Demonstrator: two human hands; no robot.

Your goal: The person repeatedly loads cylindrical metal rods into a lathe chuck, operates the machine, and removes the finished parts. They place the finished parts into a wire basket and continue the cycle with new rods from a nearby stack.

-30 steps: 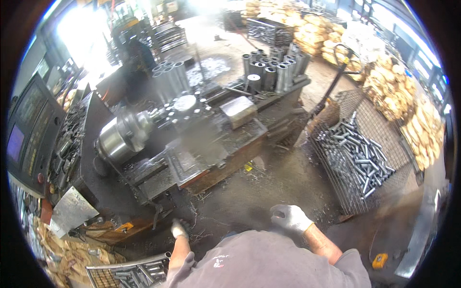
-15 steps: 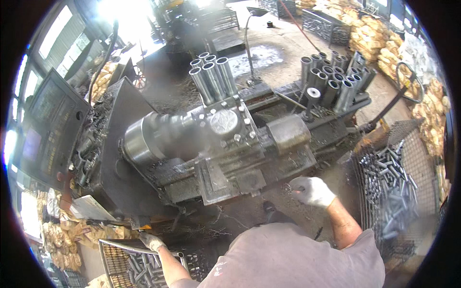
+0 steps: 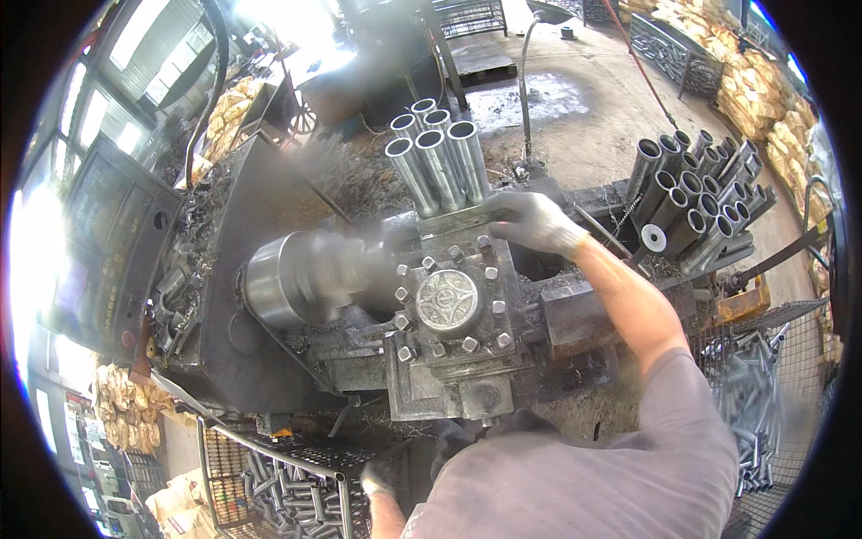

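My right hand [image 3: 539, 225], in a pale glove, reaches over the back of the lathe's square tool post [image 3: 449, 301]. Its thumb and fingers are apart near the foot of several upright shiny steel tubes [image 3: 435, 166]; whether it touches them I cannot tell. Left of the post, the lathe chuck [image 3: 287, 278] and the part beside it look blurred. My left hand [image 3: 374, 481], also gloved, is low beside a wire basket [image 3: 205, 467] of short metal tubes [image 3: 296, 494]. Blur and the dark background hide its fingers.
More steel tubes [image 3: 696, 193] stand at the lathe's right end. A mesh bin [image 3: 808, 359] of short tubes stands at the right. A dark control panel [image 3: 103, 251] and a chip-covered housing [image 3: 233, 332] are on the left. Sacks [image 3: 754, 85] line the far right.
My right hand has moved from the lathe's front up and over to the back of the tool post. My left hand has shifted right along the basket. The view has shifted.
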